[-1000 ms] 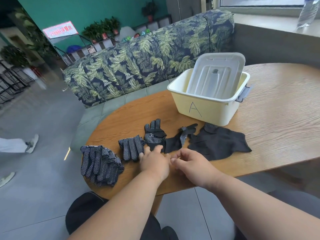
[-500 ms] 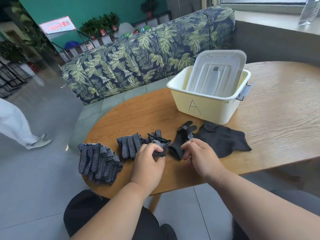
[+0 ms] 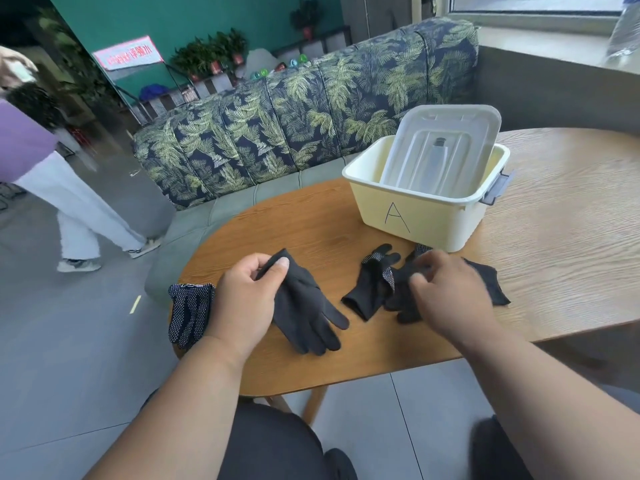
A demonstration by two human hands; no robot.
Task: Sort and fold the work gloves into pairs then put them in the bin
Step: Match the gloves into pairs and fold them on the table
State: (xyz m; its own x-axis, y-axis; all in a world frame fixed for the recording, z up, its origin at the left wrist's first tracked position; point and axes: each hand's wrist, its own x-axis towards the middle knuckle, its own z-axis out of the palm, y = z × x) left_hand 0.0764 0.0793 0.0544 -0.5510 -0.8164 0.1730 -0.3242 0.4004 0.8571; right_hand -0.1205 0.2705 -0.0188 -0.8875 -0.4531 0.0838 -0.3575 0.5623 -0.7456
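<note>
— What has the left hand (image 3: 242, 299) got?
— It pinches the cuff of a plain black glove (image 3: 306, 306), thumb on top, fingers curled beneath; the glove's fingers trail toward five o'clock on the worktop (image 3: 554, 237).
— And the right hand (image 3: 450, 292)?
— Blurred, fingers bent down onto the glove pile (image 3: 374, 289); I cannot tell whether it grips.
— The rest?
— Dotted gloves (image 3: 190, 311) at nine o'clock of the left hand; the bin (image 3: 429, 220), marked A, at twelve o'clock of the pile, its lid (image 3: 443, 150) propped inside.
</note>
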